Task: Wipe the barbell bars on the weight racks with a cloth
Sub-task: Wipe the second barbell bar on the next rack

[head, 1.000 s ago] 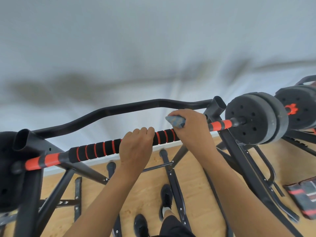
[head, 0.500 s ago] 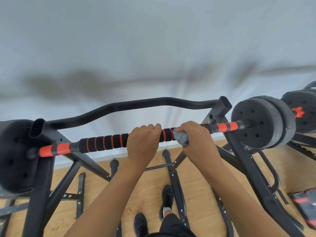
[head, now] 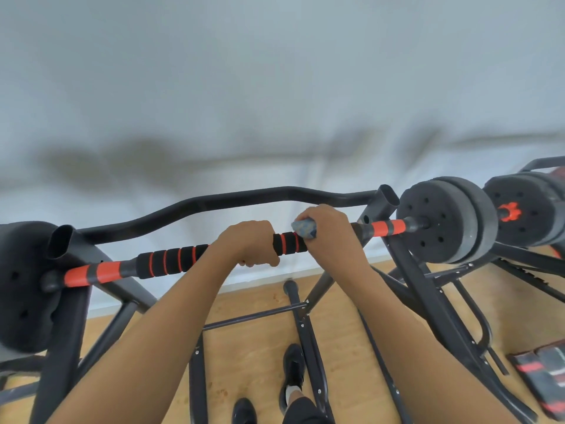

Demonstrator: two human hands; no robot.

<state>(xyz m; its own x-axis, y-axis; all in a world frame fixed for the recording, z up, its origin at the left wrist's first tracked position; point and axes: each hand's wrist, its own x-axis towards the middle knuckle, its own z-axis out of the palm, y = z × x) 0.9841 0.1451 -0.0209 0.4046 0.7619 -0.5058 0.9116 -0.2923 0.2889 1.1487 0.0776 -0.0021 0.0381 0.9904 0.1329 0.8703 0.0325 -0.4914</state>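
No writing legible; right hand (head: 331, 237) presses cloth (head: 303, 229) on bar (head: 171, 260).

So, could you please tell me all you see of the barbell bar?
The barbell bar lies across the rack, rising toward the right. Its middle is ribbed black foam with orange rings, with orange bands beyond. Black weight plates sit on both ends. The left hand grips it; the right hand holds a blue cloth against it.

The cloth (head: 304, 229) is mostly hidden inside the right grip (head: 328, 237), and the left plate (head: 21, 286) runs off frame.
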